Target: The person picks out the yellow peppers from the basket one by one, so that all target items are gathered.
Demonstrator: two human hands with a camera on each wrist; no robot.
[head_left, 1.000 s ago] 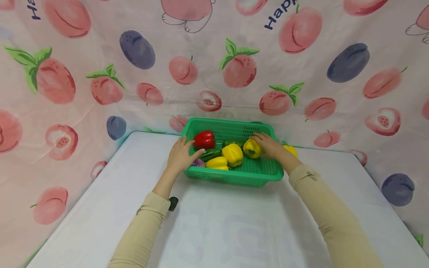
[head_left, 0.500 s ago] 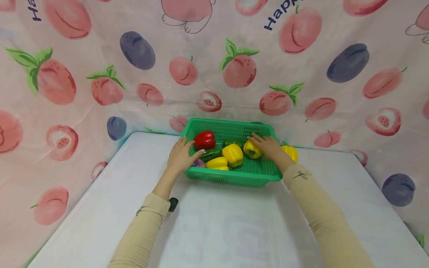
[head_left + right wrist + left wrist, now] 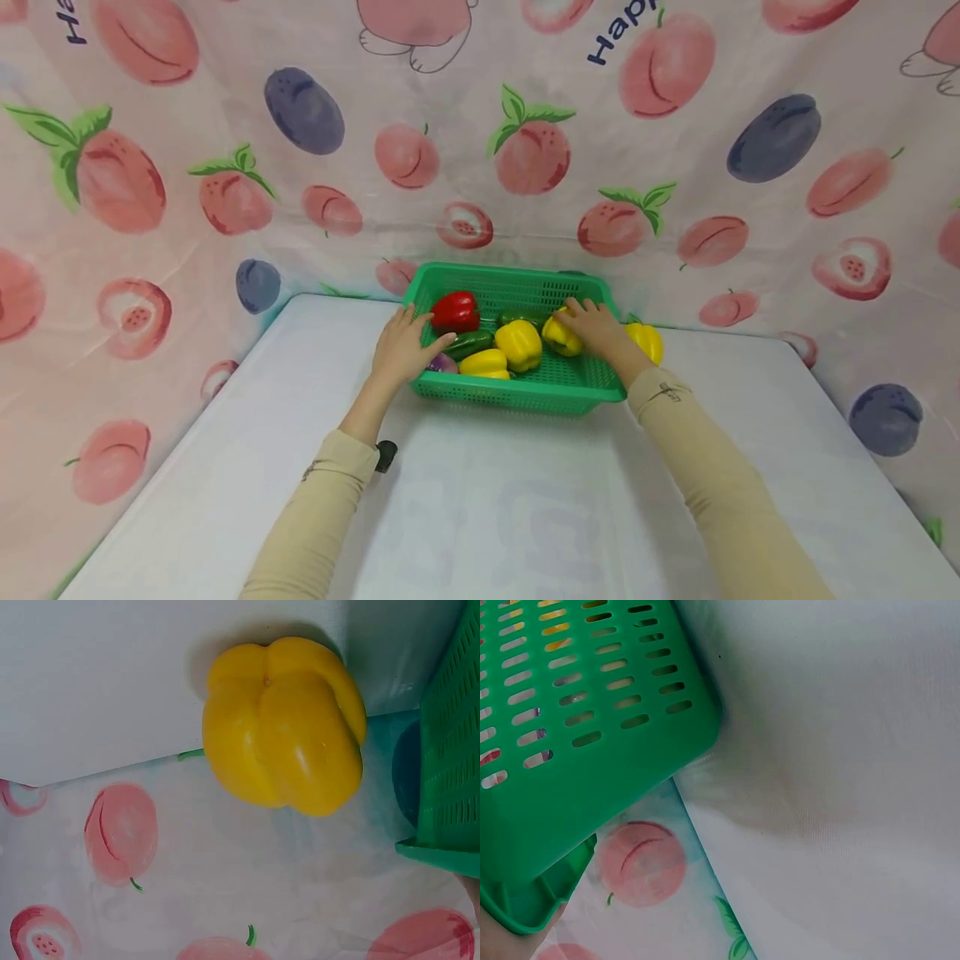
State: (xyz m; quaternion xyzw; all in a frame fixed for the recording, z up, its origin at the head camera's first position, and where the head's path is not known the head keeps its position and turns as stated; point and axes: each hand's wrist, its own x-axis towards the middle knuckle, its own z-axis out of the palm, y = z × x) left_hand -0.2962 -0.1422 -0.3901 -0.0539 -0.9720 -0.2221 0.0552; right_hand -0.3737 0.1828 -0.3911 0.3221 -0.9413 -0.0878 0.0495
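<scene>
A green plastic basket (image 3: 517,393) with slotted walls stands at the far side of the table. My left hand (image 3: 397,354) holds its left rim, thumb reaching inside and fingers along the edge; the left wrist view shows the basket's outer wall (image 3: 630,754). My right hand (image 3: 600,329) reaches over the right end, its fingers on a yellow bell pepper (image 3: 557,337); the thumb is hidden. Also in the basket are a red bell pepper (image 3: 454,312), two more yellow bell peppers, including a middle one (image 3: 519,345), dark green cucumber-like vegetables (image 3: 471,343) and something purple (image 3: 444,364).
Another yellow bell pepper (image 3: 285,727) rests on the table just outside the basket's right end, partly behind my right forearm in the head view. The white table (image 3: 517,500) meets a fruit-printed cloth (image 3: 300,242) behind the basket. A small black object (image 3: 386,456) shows beside my left cuff.
My right hand has moved left, its fingers now covering more of the yellow pepper in the basket, and more of the pepper outside shows. My left hand has stayed in place.
</scene>
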